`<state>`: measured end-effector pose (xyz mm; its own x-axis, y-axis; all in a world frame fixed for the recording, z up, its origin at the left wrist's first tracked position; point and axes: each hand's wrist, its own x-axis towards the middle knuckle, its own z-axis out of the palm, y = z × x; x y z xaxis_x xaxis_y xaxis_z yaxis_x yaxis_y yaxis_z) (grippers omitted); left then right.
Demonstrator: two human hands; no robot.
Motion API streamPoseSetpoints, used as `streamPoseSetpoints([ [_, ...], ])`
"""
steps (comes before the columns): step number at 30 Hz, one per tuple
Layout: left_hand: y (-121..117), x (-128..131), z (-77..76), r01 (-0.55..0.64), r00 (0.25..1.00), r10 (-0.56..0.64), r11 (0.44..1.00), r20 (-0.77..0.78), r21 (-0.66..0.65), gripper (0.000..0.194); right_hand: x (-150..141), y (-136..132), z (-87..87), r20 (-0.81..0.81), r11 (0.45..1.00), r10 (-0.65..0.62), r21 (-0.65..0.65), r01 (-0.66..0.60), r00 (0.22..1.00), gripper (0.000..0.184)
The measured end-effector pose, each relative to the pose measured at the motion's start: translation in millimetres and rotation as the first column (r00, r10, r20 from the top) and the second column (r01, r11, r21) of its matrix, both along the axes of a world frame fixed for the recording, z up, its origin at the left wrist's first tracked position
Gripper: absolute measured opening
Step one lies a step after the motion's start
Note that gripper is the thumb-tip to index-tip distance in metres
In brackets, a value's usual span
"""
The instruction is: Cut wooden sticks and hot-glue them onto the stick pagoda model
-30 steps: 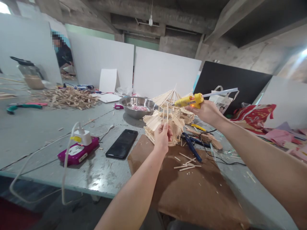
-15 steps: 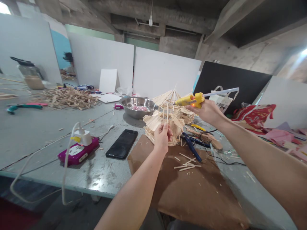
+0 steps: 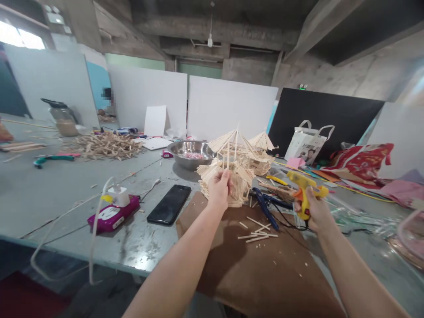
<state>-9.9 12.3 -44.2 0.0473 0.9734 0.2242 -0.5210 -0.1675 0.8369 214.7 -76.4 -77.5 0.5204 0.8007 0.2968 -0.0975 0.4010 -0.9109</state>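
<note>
My left hand (image 3: 220, 187) is closed at the front of a small pavilion model (image 3: 243, 181) built from thin wooden sticks, thumb and fingers pinched by its upright posts. What exactly lies between the fingertips is partly hidden. The model has a pointed stick roof (image 3: 236, 140) and a flared lower tier. Off to the right, my right hand (image 3: 316, 210) grips a yellow hot glue gun (image 3: 302, 183) by its handle, apart from the model. Blue-handled pliers (image 3: 265, 207) lie beside the model, near several loose short sticks (image 3: 258, 234) on a brown board (image 3: 265, 269).
A phone (image 3: 169, 204) and a purple power strip (image 3: 114, 212) with a white charger lie left. Behind are a steel bowl (image 3: 192, 154), a heap of sticks (image 3: 107, 145) and a second stick model (image 3: 263, 143). A tote bag (image 3: 304, 143) and clear plastic (image 3: 364, 221) are at right.
My right hand has drawn the glue gun away from the model, down and to the right. My left hand stays at the model. The view has shifted slightly.
</note>
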Motion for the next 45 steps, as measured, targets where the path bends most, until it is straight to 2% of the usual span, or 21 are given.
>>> streamPoseSetpoints([
  [3,0.8,2.6,10.6,-0.010,0.999,0.011,1.000,-0.043,0.018,0.023,19.5,-3.9,-28.1,-0.173,0.999,0.009,-0.043,-0.017,0.985,0.039],
  [6,2.8,4.9,21.3,-0.054,0.992,0.057,0.998,-0.114,0.027,0.021,29.9,-5.6,-36.8,-0.284,0.998,0.035,-0.033,-0.047,0.958,0.039],
  [10,8.3,7.3,30.3,-0.133,0.966,0.137,0.991,-0.219,0.035,0.019,32.2,-7.0,-34.2,-0.342,0.998,0.042,-0.032,-0.056,0.939,0.037],
  [20,22.6,9.7,36.4,-0.170,0.913,0.209,0.975,-0.349,0.141,0.019,24.9,-10.3,-26.4,-0.358,0.997,0.055,-0.033,-0.072,0.932,0.039],
  [24,21.3,11.4,40.6,-0.157,0.913,0.196,0.978,-0.357,0.135,0.018,24.2,-11.5,-24.4,-0.360,0.997,0.054,-0.026,-0.068,0.931,0.039],
  [31,24.0,12.8,42.9,-0.144,0.922,0.164,0.986,-0.350,0.083,0.018,21.5,-17.5,-18.6,-0.382,0.993,0.092,-0.031,-0.112,0.919,0.027],
  [45,27.8,7.5,53.1,-0.095,0.922,0.090,0.995,-0.376,0.006,0.017,21.7,-17.6,-17.4,-0.376,0.994,0.086,-0.026,-0.103,0.923,0.028],
])
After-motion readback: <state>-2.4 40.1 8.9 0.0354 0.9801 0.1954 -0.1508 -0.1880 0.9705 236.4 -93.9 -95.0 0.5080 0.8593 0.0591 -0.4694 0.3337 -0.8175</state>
